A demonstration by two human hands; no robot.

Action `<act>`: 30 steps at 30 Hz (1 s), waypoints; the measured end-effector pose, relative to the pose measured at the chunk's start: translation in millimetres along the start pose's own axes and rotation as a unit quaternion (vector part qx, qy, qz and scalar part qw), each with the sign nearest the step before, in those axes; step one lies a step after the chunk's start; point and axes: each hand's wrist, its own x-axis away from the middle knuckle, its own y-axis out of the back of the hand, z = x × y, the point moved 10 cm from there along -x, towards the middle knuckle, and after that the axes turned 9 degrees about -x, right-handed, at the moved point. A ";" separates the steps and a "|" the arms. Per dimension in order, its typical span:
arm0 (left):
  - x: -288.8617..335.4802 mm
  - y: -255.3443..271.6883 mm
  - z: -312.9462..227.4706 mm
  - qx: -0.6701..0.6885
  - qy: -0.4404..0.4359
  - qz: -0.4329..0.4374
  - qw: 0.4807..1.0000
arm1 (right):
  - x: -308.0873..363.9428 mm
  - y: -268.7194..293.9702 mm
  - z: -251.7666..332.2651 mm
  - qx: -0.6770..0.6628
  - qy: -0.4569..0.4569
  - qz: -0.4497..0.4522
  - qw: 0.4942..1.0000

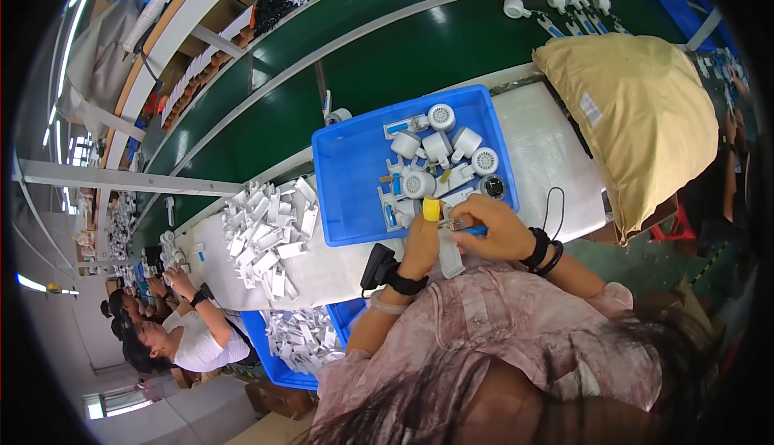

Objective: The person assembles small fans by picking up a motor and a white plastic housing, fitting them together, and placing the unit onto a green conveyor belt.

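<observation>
Close to my body, just past the near edge of a blue tray (347,191), both hands meet over a white plastic part (451,259). My left hand (418,249) is closed on this part, and a yellow wrap (431,209) shows on one of its fingers. Pinched in my right hand (506,231) is a small blue cylindrical part (476,230), close against the white piece; whether the two are joined I cannot tell. Several white round-headed units (438,148) with grilles, some showing blue cylinders, lie in the right side of the tray.
Loose white plastic parts (270,231) are heaped left of the tray; more fill a lower blue bin (302,340). A large tan sack (637,114) stands at right. Beyond runs a green conveyor (387,50) with metal rails. Another person (197,336) works at far left.
</observation>
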 end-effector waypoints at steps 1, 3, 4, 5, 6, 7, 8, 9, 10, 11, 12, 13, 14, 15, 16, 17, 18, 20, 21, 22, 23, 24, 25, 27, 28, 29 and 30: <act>1.0 1.9 -4.6 -0.017 -0.021 -0.017 0.999 | -1.8 -8.0 9.2 0.107 0.041 0.028 0.993; -0.2 -1.1 -2.0 -0.026 -0.029 0.021 0.999 | -4.8 -14.2 13.8 0.149 0.063 0.045 0.986; -0.8 -7.7 -4.4 -0.033 -0.036 0.058 0.997 | -5.6 -18.7 16.2 0.192 0.084 0.063 0.976; 0.7 -8.4 -6.4 -0.034 -0.036 0.059 0.997 | -7.0 -17.6 17.3 0.191 0.084 0.062 0.976; 3.9 -8.7 -9.9 -0.046 -0.037 0.053 0.997 | -7.1 -24.3 17.3 0.275 0.088 0.097 0.953; 6.6 -9.3 -13.6 -0.059 -0.039 0.049 0.996 | -6.3 -29.7 15.7 0.357 0.092 0.130 0.921; 6.2 -9.1 -10.0 -0.059 -0.039 0.051 0.996 | -7.9 -27.0 15.5 0.358 0.091 0.127 0.921; 4.2 -7.0 -0.3 -0.078 -0.026 0.050 0.995 | -5.4 -33.5 21.1 0.385 0.146 0.157 0.898; 2.9 -6.1 4.8 -0.096 -0.014 0.047 0.994 | -1.5 -39.6 25.4 0.410 0.201 0.187 0.870; 3.2 -6.6 6.0 -0.096 -0.015 0.049 0.994 | -3.0 -36.1 25.3 0.412 0.200 0.186 0.869; 4.2 -11.2 3.3 -0.146 -0.034 0.068 0.986 | -0.1 -36.6 30.6 0.399 0.232 0.199 0.864; 6.1 -15.0 -0.7 -0.195 -0.051 0.083 0.976 | 3.8 -39.2 35.1 0.384 0.264 0.214 0.859; 7.6 -16.2 -3.7 -0.194 -0.049 0.082 0.976 | 4.8 -37.8 34.3 0.382 0.265 0.214 0.859; 10.4 -21.1 -10.2 -0.191 -0.060 0.090 0.976 | 8.2 -38.0 33.4 0.377 0.271 0.227 0.856; 13.1 -24.8 -15.3 -0.188 -0.072 0.097 0.975 | 11.5 -39.3 33.3 0.371 0.279 0.241 0.852; 12.9 -24.6 -9.7 -0.187 -0.071 0.096 0.975 | 13.6 -39.4 32.8 0.370 0.279 0.242 0.852; 12.6 -25.5 1.6 -0.178 -0.064 0.102 0.977 | 16.9 -40.8 31.9 0.369 0.278 0.245 0.852; 14.4 -33.7 4.0 -0.169 -0.058 0.109 0.978 | 22.4 -41.3 30.5 0.369 0.277 0.249 0.852; 17.2 -36.8 0.9 -0.153 -0.063 0.098 0.981 | 24.1 -39.5 32.1 0.343 0.271 0.239 0.867; 19.8 -36.4 -3.5 -0.137 -0.068 0.087 0.984 | 24.0 -37.5 34.0 0.317 0.266 0.228 0.881; 20.8 -33.9 0.5 -0.138 -0.068 0.086 0.984 | 24.9 -37.2 35.3 0.316 0.267 0.228 0.882; 21.2 -31.6 6.6 -0.210 -0.087 0.090 0.970 | 25.8 -36.2 38.1 0.299 0.264 0.233 0.887; 20.3 -27.7 12.2 -0.280 -0.107 0.092 0.950 | 26.3 -35.7 41.8 0.282 0.262 0.239 0.892; 11.8 15.1 27.4 -0.265 -0.045 0.063 0.961 | 34.7 -20.6 64.6 0.273 0.280 0.226 0.892; 8.6 38.7 39.2 -0.250 0.018 0.032 0.968 | 35.9 -12.9 73.7 0.262 0.300 0.213 0.892; 25.9 19.9 18.0 -0.002 0.104 0.051 0.993 | 36.5 -1.6 75.2 0.266 0.294 0.208 0.894; 33.3 16.9 0.9 0.001 0.077 0.057 0.995 | 33.3 8.2 72.8 0.274 0.257 0.197 0.906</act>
